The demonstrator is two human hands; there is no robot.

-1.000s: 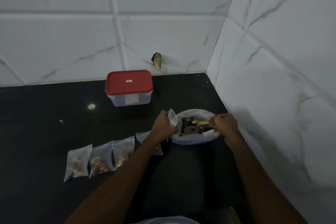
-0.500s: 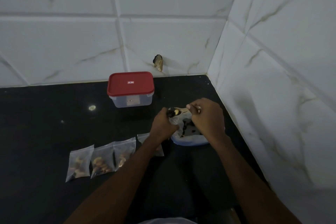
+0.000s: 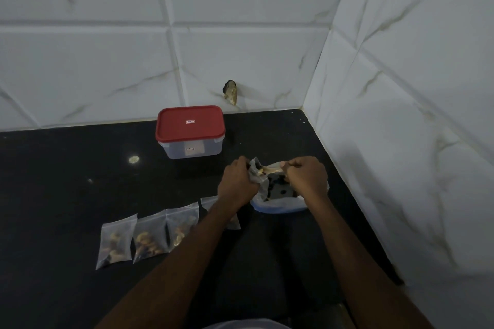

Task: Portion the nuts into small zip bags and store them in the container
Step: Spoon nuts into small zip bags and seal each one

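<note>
In the lower middle of the frame the left hand (image 3: 236, 184) grips a small zip bag (image 3: 254, 162) near its mouth, with the fingers curled around it; the right hand (image 3: 307, 177) is clenched on the handle of a pale spoon (image 3: 272, 167), whose tip is at the bag's opening with a few nuts (image 3: 258, 170) on it. Both hands are over the nut bowl (image 3: 278, 205), a white holder with a blue edge; I cannot tell if it is a real bowl or a rolled-down bag.

I judge that the step in hand is tipping a spoonful into the bag. To do it well, the left hand should hold the mouth wide and upright, right above the nut bowl, so that a fallen nut goes back in; the spoon should go well inside before it is turned, and be turned slowly; the portion should match the three filled bags (image 3: 149, 238) lying in a row at the lower left, with room left for the zip.

The container (image 3: 191, 151) stands closed at the back of the black counter (image 3: 66, 168), just above the centre of the frame, well apart from the hands; its red lid (image 3: 176, 129) has a small white label (image 3: 190, 121) and the clear side has a sticker (image 3: 190, 149); both are too small to read, so no brand can be told.
</note>
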